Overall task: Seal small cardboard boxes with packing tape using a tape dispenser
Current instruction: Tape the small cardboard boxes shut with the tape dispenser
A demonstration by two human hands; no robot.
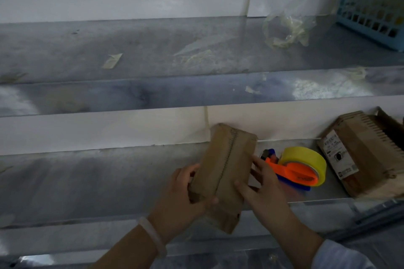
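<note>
- Cardboard box (225, 172), small, tilted, w/ a zigzag seam facing us; we hold it above the metal shelf (87, 177).
- Our left hand (185, 194) curls round its left edge, thumb on front.
- Our right hand (262, 183) lies flat, fingers spread, on its right side.
- Tape dispenser (299, 166), orange w/ yellow roll, sits just right of box.
- Second box (363, 155) further right.

Pale bracelet (153, 237), light sleeve (341, 255)
</note>
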